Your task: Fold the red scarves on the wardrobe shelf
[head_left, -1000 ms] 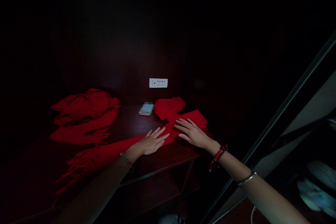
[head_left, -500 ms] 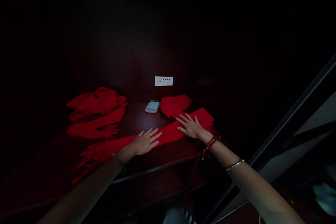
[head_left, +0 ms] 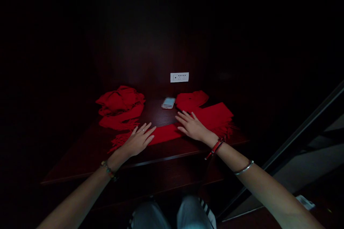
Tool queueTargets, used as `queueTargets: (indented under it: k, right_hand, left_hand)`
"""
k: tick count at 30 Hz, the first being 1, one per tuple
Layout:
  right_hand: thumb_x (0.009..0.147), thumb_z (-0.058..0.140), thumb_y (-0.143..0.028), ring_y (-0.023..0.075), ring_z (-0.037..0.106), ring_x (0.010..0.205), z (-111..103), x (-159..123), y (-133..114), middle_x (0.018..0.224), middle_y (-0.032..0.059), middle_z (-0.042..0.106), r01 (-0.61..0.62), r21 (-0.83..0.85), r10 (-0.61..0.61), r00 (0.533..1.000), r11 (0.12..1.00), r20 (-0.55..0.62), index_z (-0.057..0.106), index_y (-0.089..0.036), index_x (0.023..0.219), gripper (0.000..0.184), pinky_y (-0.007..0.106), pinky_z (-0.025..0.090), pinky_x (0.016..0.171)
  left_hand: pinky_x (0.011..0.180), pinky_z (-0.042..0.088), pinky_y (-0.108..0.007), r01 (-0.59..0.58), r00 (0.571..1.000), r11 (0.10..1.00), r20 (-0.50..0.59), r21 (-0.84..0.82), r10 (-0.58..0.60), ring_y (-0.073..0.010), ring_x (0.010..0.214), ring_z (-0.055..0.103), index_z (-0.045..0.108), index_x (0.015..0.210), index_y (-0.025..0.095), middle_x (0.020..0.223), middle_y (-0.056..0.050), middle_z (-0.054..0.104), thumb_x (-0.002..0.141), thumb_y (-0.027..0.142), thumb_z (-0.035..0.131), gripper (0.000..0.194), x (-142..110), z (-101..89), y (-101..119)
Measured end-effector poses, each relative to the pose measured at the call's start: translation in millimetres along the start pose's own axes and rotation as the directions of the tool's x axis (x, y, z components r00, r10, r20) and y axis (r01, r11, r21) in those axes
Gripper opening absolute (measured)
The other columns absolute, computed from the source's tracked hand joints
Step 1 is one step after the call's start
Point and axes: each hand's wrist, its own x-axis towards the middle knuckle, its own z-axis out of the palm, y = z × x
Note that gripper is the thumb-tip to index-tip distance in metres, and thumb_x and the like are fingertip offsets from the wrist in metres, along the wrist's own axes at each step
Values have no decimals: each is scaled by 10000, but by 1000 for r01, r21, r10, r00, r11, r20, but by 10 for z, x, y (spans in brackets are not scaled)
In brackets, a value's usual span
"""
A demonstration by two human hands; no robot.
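Observation:
A long red scarf with fringed ends lies stretched out across the dark wooden shelf. My left hand rests flat on its left part, fingers spread, a ring on one finger. Farther right, my right hand lies on the same scarf with its fingers apart. Neither hand grips the cloth. Behind my left hand sits a crumpled heap of red scarves with fringe hanging at its front. A folded red cloth is behind my right hand, close to the scarf's right end.
A phone-like object, blurred out, lies at the back between the red piles. The white socket panel is on the back wall. A metal-edged door frame slants along the right. My knees are below the shelf edge.
My left hand has slid left along the scarf, toward its fringed end. My right hand stays on the scarf, slightly nearer its middle. The camera view has shifted left, showing my knees.

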Motion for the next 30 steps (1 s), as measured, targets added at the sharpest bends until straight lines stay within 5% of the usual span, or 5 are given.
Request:
queueTargets:
  k: [4,8,14,19,30]
  right_hand:
    - [875,201,-489,246,162,1288,184,-46,-390,1396,118,239,47,165,-73,986,985,153,266,-161,1342,574,458,202,1015]
    - [881,154,-490,228,137,1293,345,-124,-383,1404,115,205,-6,216,-51,965,976,259,219,-148,1356,589,432,155,1037]
    - [886,238,-439,215,235,1268,347,-113,-359,1369,135,296,18,190,-48,987,982,156,312,-134,1320,535,413,208,1021]
    - [855,410,-217,202,470,1092,222,-19,-427,1140,136,550,220,19,-219,975,975,-32,513,-129,1143,318,376,313,955]
    - [837,418,-98,164,593,801,93,19,-522,847,92,624,348,-124,-343,937,929,61,534,-129,958,170,263,439,680]
  left_hand:
    - [997,206,-452,24,997,999,70,-24,-22,-232,1282,190,258,1337,261,1415,-50,198,896,388,230,460,87,100,80]
    - [1009,191,-436,12,999,1000,47,-20,-12,-226,1275,216,279,1329,269,1404,-47,231,897,383,232,450,37,222,49]
    - [1001,220,-409,7,997,995,77,-100,1,-210,1269,233,302,1318,266,1397,-48,256,895,413,214,457,73,132,-40]
    - [953,295,-267,-147,969,976,176,-159,175,-151,1134,426,468,1209,173,1255,-80,470,881,349,279,418,340,-102,-191]
    - [553,356,-190,-1,892,964,435,-265,121,-125,654,502,591,823,181,770,19,598,610,426,589,324,968,-222,-183]
